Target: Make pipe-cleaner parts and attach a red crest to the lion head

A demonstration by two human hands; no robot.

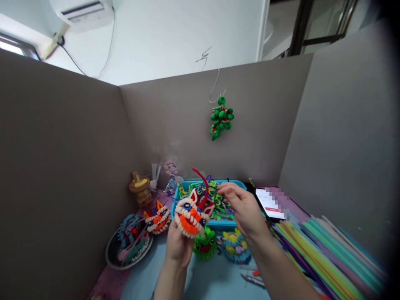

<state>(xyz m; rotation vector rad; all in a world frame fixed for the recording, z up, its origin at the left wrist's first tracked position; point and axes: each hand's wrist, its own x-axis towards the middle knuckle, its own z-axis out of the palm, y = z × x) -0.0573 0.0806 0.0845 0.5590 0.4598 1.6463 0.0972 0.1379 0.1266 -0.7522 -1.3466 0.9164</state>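
Cream-and-orange animal head point(190, 216), lower centre, clasped by left hand point(179, 246), fingers closed; right hand point(243, 205) alongside, fingers half-curled, grasp indiscernible.

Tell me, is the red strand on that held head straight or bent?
Bent: the red strand rises from the top of the head, then curves, its tip leaning left. How it is fastened, I cannot tell.
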